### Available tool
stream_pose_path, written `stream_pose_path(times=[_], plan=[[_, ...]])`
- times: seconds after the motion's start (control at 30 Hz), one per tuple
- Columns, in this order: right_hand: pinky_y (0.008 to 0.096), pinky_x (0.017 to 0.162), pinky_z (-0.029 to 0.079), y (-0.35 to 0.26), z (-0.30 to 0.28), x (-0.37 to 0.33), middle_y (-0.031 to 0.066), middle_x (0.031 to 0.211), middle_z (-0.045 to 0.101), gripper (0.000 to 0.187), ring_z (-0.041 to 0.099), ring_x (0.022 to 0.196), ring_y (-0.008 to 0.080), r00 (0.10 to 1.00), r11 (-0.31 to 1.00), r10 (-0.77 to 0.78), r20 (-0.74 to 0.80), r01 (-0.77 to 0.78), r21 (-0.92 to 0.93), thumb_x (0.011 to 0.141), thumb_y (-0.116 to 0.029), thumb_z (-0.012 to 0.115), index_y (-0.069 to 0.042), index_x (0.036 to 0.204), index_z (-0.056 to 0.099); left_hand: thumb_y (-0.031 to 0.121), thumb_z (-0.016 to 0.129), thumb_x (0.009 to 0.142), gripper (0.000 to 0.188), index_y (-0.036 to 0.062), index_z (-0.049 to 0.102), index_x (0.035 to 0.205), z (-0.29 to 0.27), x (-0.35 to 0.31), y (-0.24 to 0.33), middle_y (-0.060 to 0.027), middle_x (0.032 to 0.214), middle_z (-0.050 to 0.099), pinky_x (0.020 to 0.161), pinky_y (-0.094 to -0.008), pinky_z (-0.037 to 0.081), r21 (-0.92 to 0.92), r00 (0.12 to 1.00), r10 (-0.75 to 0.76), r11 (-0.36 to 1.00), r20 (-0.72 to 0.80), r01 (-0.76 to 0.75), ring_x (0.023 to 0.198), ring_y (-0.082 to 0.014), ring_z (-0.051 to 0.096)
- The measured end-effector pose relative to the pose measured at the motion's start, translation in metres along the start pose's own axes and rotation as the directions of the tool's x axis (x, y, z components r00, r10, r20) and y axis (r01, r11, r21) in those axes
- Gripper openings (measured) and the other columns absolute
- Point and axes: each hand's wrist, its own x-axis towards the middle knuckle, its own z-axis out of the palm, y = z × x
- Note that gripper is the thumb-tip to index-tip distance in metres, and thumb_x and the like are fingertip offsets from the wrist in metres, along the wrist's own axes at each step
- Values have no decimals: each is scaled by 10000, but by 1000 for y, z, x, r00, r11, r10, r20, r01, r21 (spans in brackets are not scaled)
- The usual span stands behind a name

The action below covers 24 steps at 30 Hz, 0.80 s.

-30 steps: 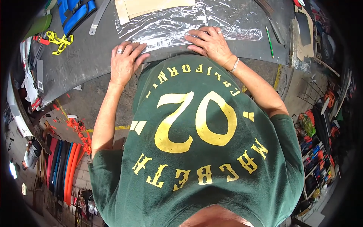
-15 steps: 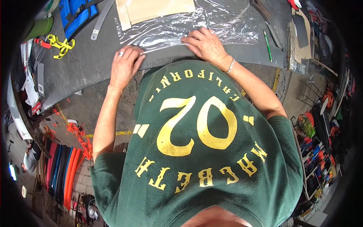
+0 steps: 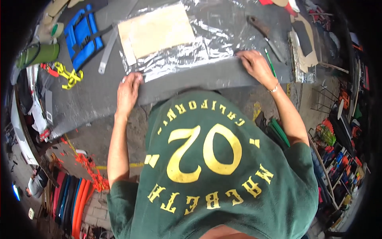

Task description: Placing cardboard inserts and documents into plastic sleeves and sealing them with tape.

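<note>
A transparent plastic sheet [image 3: 215, 46] lies crinkled and shiny on the dark tabletop. Flat beige pieces of paper or card [image 3: 159, 30] rest on it or beneath it; I cannot tell which. My left hand [image 3: 128, 93] is at the sheet's near left corner, its thumb and fingers pinched on the plastic. Farther right, my right hand [image 3: 256, 67] has its bent fingers closed on the near edge, close to the right corner. Between the two hands the near edge runs fairly straight. Just beyond the right hand lies a green pencil [image 3: 270, 63].
A steel ruler [image 3: 106, 55] and a blue strapped bag [image 3: 84, 38] lie left of the sheet, with yellow webbing [image 3: 68, 75] nearby. To the right are a dark-handled tool [image 3: 262, 30] and plastic-wrapped pieces [image 3: 304, 51]. Colourful rolls [image 3: 71, 203] stand below left.
My right hand has moved right along the sheet's near edge, away from my left hand, which stays by the left corner. The view has shifted, showing more of the tabletop's far side.
</note>
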Motion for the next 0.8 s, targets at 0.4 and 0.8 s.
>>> stream_pose_path(times=[0.4,0.8], plan=[[345,749,516,33,-1,1,94,979,713,230,662,816,246,941,917,334,-50,-312,249,999,-247,674,-52,1119,696,266,659,1004,223,56,655,1079,-8,15,9,-162,813,676,693,-378,508,-17,995,-96,995,-2,96,716,-294,664],[339,684,506,45,14,6,102,930,682,210,645,752,252,950,968,235,-203,-210,141,963,-239,717,-36,1016,699,241,735,910,191,72,698,991,-14,22,8,-99,769,669,694,-362,505,5,970,-226,974,89,226,717,-238,647]])
